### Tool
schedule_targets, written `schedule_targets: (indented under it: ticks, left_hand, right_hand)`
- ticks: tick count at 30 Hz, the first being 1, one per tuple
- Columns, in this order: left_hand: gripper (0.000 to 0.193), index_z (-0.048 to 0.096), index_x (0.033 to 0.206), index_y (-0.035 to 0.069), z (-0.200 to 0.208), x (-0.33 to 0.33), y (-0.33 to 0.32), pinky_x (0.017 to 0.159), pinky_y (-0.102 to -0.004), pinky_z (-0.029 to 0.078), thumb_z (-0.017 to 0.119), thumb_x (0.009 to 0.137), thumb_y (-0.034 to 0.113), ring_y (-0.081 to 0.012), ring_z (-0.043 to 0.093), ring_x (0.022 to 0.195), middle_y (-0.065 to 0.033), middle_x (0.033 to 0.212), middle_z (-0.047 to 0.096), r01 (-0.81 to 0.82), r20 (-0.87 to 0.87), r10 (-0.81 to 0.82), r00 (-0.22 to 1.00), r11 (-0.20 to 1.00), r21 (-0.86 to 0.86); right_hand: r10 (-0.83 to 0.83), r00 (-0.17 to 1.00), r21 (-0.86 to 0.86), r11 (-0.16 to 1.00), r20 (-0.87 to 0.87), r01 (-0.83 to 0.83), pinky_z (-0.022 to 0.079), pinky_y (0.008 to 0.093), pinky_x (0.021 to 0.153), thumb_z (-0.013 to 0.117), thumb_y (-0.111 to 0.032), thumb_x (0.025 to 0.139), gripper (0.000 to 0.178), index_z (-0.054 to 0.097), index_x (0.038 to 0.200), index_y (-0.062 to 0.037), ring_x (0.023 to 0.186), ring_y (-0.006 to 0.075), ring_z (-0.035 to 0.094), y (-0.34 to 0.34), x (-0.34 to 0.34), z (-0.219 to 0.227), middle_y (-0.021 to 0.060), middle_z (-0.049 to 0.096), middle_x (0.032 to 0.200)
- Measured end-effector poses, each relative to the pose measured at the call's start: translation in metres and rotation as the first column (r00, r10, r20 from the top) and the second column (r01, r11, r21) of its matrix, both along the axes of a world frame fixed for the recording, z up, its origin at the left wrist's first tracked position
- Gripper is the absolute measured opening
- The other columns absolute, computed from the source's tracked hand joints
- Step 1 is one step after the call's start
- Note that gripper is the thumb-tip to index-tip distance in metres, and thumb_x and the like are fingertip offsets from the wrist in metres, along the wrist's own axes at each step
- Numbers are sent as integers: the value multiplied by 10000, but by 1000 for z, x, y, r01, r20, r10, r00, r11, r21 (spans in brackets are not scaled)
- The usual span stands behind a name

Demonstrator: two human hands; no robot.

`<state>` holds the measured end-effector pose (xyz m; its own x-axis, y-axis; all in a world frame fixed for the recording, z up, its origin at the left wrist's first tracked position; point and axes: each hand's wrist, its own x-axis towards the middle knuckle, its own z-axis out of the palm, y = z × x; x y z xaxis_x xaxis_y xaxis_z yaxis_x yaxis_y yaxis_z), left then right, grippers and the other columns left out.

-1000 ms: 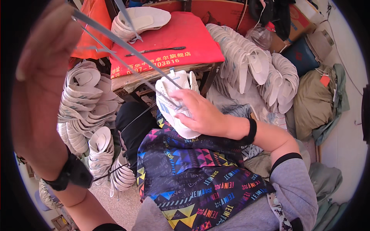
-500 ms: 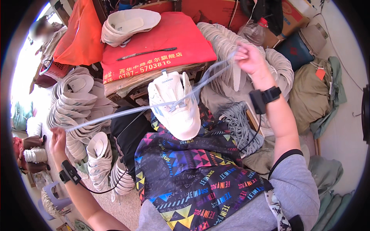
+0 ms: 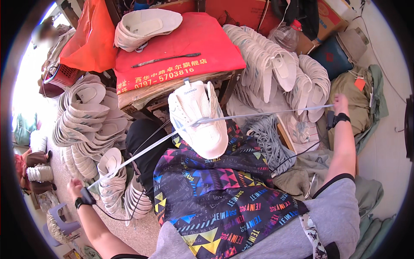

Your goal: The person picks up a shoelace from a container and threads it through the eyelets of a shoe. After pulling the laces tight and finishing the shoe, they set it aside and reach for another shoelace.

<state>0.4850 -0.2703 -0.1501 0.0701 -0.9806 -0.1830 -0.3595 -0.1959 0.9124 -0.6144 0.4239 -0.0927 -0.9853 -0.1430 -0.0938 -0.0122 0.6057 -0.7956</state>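
Pinching one length of the pale lace [image 3: 267, 113] in the closed left hand [image 3: 75, 189], out past the small stack of shoe uppers [image 3: 113, 181], and the other in the right hand [image 3: 340, 105], near the olive bag [image 3: 348, 125]. Stretching it taut across the white shoe [image 3: 207, 142], well apart from both hands, with its toe over the apron [image 3: 211, 177] and its tongue near the bench's [image 3: 129, 100] front edge.
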Motion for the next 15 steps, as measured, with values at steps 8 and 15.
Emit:
schedule_targets:
  ticks: [8, 15]
  left_hand:
    - [205, 630, 975, 85, 94, -395, 146, 477, -226, 382, 547, 971, 273, -77, 450, 533, 15, 659, 485, 404, -178, -415, 893, 910, -96]
    - [214, 640, 924, -13, 81, -496, 234, 752, -333, 482, 552, 953, 180, -248, 623, 839, -149, 885, 642, 769, 130, -770, 625, 579, -269]
  right_hand:
    - [554, 718, -306, 832, 421, -462, 347, 212, 462, 645, -263, 907, 162, 616, 842, -118, 532, 43, 449, -226, 236, 12, -42, 551, 683]
    - [851, 479, -467, 520, 213, -716, 483, 244, 657, 526, -150, 969, 153, 539, 1054, -24, 743, 94, 589, -304, 370, 31, 30, 617, 837]
